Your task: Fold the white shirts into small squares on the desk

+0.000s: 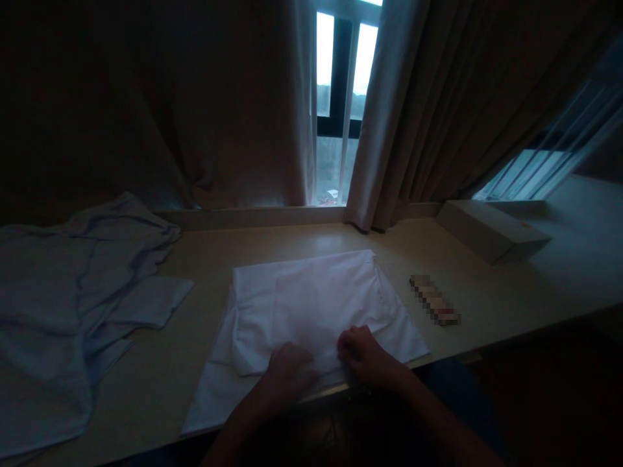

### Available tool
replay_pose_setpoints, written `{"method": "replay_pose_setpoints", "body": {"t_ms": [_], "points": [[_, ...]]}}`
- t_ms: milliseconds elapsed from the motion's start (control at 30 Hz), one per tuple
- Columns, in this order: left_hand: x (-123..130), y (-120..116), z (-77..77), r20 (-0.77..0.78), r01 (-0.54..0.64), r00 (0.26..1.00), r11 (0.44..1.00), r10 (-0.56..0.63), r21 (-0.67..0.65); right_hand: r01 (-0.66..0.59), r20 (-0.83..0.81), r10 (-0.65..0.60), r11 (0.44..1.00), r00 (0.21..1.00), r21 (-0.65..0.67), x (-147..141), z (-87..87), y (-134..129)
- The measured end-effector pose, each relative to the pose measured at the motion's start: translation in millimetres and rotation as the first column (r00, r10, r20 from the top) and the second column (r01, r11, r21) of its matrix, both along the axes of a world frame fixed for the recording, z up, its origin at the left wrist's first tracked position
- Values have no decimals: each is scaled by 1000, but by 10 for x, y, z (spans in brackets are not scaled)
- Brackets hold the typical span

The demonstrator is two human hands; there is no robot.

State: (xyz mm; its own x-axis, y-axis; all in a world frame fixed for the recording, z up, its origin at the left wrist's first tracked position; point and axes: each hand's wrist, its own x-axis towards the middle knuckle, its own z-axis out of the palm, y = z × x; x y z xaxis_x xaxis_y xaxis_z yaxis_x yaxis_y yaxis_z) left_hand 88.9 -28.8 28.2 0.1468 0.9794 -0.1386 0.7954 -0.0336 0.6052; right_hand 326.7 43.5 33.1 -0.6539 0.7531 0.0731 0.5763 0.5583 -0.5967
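Note:
A white cloth garment (311, 292) lies partly folded on the pale tabletop, a smaller layer resting over a wider one. Its exact kind does not show. Over its front part is my left hand (291, 371), smeared by motion, so its fingers cannot be read. My right hand (364, 353) is just to the right of it, fingers curled closed at the front edge of the upper layer. It appears to pinch the fabric, though the fingertips are partly hidden.
More white cloth (53, 298) is heaped on the left. Right of the garment lies a small pixelated flat object (435, 300); a pale box (491, 230) stands farther back. Behind the tabletop (204, 253) hang brown curtains (243, 117), parted at a window (341, 97). The room is dim.

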Motion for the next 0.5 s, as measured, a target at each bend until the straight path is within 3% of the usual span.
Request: {"method": "replay_pose_setpoints", "body": {"t_ms": [167, 267, 367, 500], "points": [[-42, 39, 157, 77, 18, 997, 995, -11, -100, -28, -91, 15, 989, 996, -144, 19, -64, 110], [-13, 48, 226, 41, 22, 999, 997, -19, -68, -35, -100, 17, 983, 995, -183, 37, -82, 147], [25, 44, 239, 2, 14, 1000, 1000, -14, -5, 1, -50, -5, 997, 999, -78, 32, -106, 137], [66, 13, 92, -54, -15, 998, 997, 19, 76, 74, 51, -86, 974, 995, 214, 13, -154, 84]]}}
